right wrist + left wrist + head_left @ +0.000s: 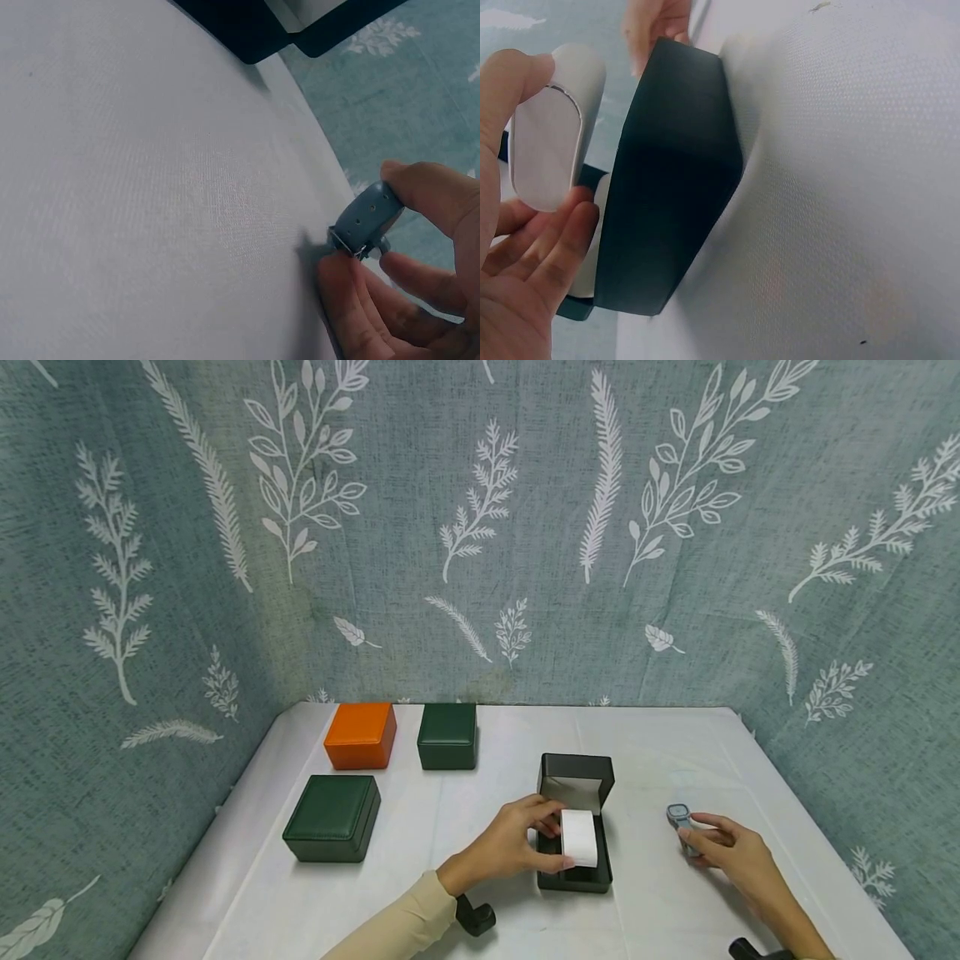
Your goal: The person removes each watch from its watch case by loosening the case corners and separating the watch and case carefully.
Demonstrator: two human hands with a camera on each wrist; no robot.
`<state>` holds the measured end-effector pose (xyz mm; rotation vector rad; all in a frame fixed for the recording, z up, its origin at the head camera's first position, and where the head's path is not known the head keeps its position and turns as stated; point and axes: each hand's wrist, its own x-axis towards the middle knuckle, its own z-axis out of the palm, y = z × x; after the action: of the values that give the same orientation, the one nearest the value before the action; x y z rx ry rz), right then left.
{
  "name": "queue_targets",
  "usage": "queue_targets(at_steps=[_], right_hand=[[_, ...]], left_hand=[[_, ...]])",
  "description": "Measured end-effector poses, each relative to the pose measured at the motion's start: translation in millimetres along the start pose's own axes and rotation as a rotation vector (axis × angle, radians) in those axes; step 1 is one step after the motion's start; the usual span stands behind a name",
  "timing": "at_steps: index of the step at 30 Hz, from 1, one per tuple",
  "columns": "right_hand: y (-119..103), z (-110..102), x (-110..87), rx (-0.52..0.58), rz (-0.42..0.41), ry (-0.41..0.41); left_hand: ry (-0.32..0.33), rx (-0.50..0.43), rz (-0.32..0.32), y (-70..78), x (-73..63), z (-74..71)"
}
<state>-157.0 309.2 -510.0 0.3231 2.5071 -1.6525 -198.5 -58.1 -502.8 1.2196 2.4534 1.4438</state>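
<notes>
A white watch cushion (580,837) is pinched between the thumb and fingers of my left hand (517,839), over an open dark watch box (576,767). The cushion's rounded flat end faces the left wrist view, beside the box's dark wall (675,172). To the right of the box, my right hand (731,852) grips a grey-blue wristwatch (678,812) close above the white table. In the right wrist view the watch strap (364,214) shows its holes and buckle, held between thumb and fingers.
At the back left stand a closed orange box (360,735) and a closed green box (447,735). Another green box (332,818) sits nearer on the left. A leaf-patterned cloth (480,527) hangs behind and along both sides of the white-covered table (450,810).
</notes>
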Motion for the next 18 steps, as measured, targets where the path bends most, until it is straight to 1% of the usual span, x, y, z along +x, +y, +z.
queue_targets(at_steps=[4, 7, 11, 18], right_hand=[[1.3, -2.2, -1.7, -0.072, -0.015, 0.011], [2.2, -3.4, -3.4, -0.115, -0.034, 0.014], [2.6, -4.2, -4.8, -0.104, -0.045, 0.015], [1.8, -6.1, -4.6, -0.121, -0.038, 0.008]], left_hand=[[0.001, -0.018, -0.017, 0.1, 0.1, 0.3], [-0.003, -0.011, -0.015, 0.2, 0.2, 0.4], [-0.002, 0.014, 0.008, 0.4, 0.2, 0.5], [-0.005, -0.017, -0.011, 0.5, -0.1, 0.2]])
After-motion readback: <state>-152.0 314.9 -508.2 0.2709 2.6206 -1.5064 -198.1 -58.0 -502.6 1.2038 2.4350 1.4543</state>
